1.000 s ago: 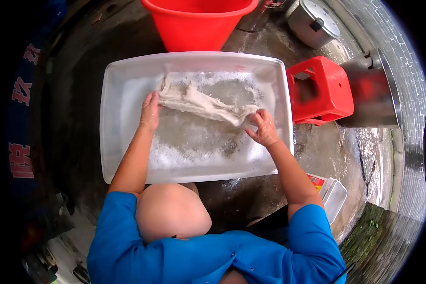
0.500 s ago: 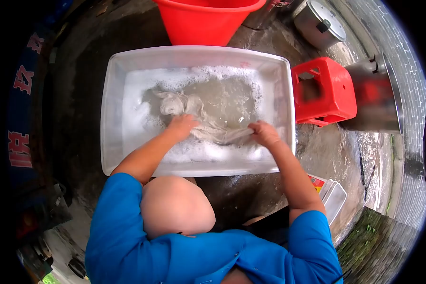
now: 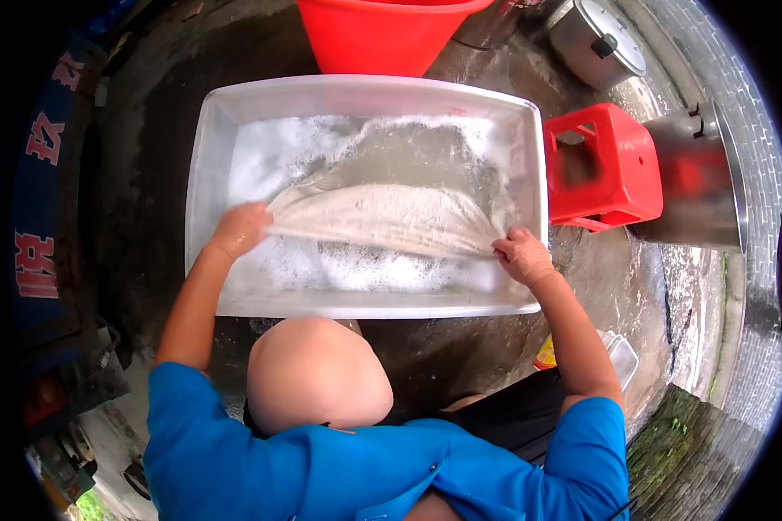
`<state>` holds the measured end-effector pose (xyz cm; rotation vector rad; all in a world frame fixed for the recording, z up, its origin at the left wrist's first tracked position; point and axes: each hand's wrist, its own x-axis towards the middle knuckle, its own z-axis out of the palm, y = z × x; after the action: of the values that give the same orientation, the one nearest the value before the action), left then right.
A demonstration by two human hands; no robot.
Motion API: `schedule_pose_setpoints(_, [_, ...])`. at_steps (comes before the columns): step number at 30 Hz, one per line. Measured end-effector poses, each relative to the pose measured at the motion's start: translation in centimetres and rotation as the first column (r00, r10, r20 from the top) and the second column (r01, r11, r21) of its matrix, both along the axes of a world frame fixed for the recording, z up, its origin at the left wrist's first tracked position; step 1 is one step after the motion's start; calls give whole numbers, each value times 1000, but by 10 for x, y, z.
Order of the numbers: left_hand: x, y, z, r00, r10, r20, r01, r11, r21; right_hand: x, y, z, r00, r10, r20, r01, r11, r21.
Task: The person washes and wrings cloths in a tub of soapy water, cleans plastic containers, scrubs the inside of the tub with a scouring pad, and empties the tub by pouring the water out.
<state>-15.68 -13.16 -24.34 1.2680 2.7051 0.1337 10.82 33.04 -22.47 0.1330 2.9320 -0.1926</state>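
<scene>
A wet, whitish cloth point(image 3: 387, 215) is stretched sideways across a white plastic tub point(image 3: 356, 310) of soapy, greyish water. My left hand point(image 3: 241, 229) is closed on the cloth's left end, near the tub's left wall. At the other end, my right hand point(image 3: 523, 255) pinches a corner of it beside the right wall. The cloth's far side spreads into the water point(image 3: 413, 148), and white suds point(image 3: 274, 148) float around it.
Beyond the tub stands a large red bucket point(image 3: 382, 39). A red plastic stool point(image 3: 613, 165) is close to the right wall, with metal pots point(image 3: 595, 48) behind. A clear plastic container point(image 3: 621, 356) lies low on the right. The floor point(image 3: 434, 356) is wet.
Both hands have moved apart, the left one outward to the left and the right one slightly right. The bunched cloth has been pulled out into a wide, taut sheet.
</scene>
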Motion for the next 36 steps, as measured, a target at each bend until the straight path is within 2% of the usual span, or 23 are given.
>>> schedule_pose_setpoints(2, [9,-7,-2,893,-136,430,295,897,-329,-3,-8,-5,925,32,379,-46,999,26])
schedule_pose_setpoints(3, [7,-2,-3,891,-140,432,299,897,-326,-10,-12,-2,839,25,544,-28,1000,-3])
schedule_pose_setpoints(4, [5,8,-7,871,-93,482,290,890,-352,-15,-13,-5,836,21,549,-23,1000,-2])
schedule_pose_setpoints(5, [4,24,-8,847,-47,529,284,881,-377,-19,-13,-11,893,-7,450,16,1000,-18])
schedule_pose_setpoints(7, [0,70,-21,922,-163,352,241,952,-190,-35,-8,-30,938,-35,345,47,999,-27])
schedule_pose_setpoints(9, [-3,125,-38,857,-83,509,75,997,37,-49,-10,-68,969,-236,-69,214,947,-240])
schedule_pose_setpoints(10, [1,143,-61,887,-126,445,69,987,142,-51,-19,-87,969,-235,-74,212,948,-237])
schedule_pose_setpoints(12, [5,154,-91,918,-161,362,70,965,252,-59,-40,-114,872,-482,87,484,821,-302])
schedule_pose_setpoints(14, [24,147,-98,975,-189,118,198,978,-70,-59,-57,-110,727,-511,458,630,762,-150])
schedule_pose_setpoints(16, [21,139,-86,974,-115,193,148,976,-163,-46,-43,-135,849,-276,451,425,863,-272])
schedule_pose_setpoints(17, [18,135,-79,959,-35,281,113,958,-264,-47,-46,-116,807,-472,355,566,789,-238])
schedule_pose_setpoints(18, [8,134,-68,960,-35,278,111,959,-262,-55,-38,-106,809,-472,351,564,791,-237])
schedule_pose_setpoints(20, [-20,134,-45,736,174,654,-98,984,-152,-83,-13,-88,821,-542,182,553,673,-490])
schedule_pose_setpoints(22, [-42,126,-33,853,-3,522,-85,986,145,-107,4,-61,842,-526,120,424,507,-750])
schedule_pose_setpoints(24, [-63,125,11,825,3,565,-150,965,215,-128,20,-20,858,-499,121,351,398,-848])
schedule_pose_setpoints(26, [-76,121,46,882,-4,471,-195,908,372,-139,26,24,855,-516,53,241,306,-921])
schedule_pose_setpoints(27, [-80,121,62,883,0,469,-197,908,370,-142,26,43,844,-535,-33,186,350,-918])
schedule_pose_setpoints(29, [-84,120,80,988,-7,156,-62,902,428,-146,27,56,796,-573,-192,88,424,-901])
schedule_pose_setpoints(30, [-85,117,78,988,-5,157,-63,903,425,-144,25,55,797,-573,-190,88,421,-903])
schedule_pose_setpoints(32, [-85,110,73,997,-62,-54,79,899,432,-132,18,55,768,-499,-402,140,743,-655])
schedule_pose_setpoints(33, [-85,103,58,997,-60,-53,77,899,430,-122,15,45,793,-429,-433,108,798,-592])
schedule_pose_setpoints(35, [-77,85,22,985,156,76,-165,978,126,-100,11,15,881,-206,-427,-8,894,-448])
schedule_pose_setpoints(36, [-70,74,5,972,178,151,-175,984,-32,-86,5,0,936,-88,-340,-14,958,-286])
